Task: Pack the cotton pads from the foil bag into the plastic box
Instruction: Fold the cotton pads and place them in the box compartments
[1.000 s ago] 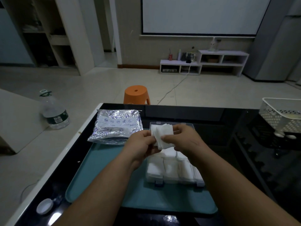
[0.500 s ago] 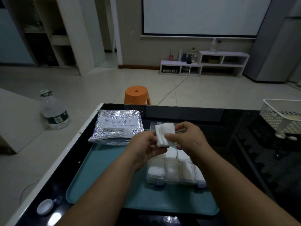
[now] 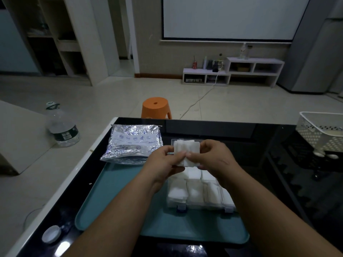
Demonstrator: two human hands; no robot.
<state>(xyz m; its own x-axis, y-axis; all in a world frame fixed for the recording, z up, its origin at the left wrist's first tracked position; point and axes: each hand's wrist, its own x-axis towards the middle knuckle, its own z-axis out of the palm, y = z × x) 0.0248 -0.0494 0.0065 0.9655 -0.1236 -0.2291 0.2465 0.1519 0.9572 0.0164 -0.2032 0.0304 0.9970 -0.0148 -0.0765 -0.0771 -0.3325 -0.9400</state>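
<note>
Above the plastic box (image 3: 200, 193), left hand (image 3: 163, 164) and right hand (image 3: 213, 158) pinch a stack of cotton pads (image 3: 186, 150) together; its compartments look nearly full, so loose pads could slip out and miss.

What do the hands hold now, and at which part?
Both the left hand and the right hand pinch a small stack of cotton pads at its lower edge, above the plastic box.
</note>
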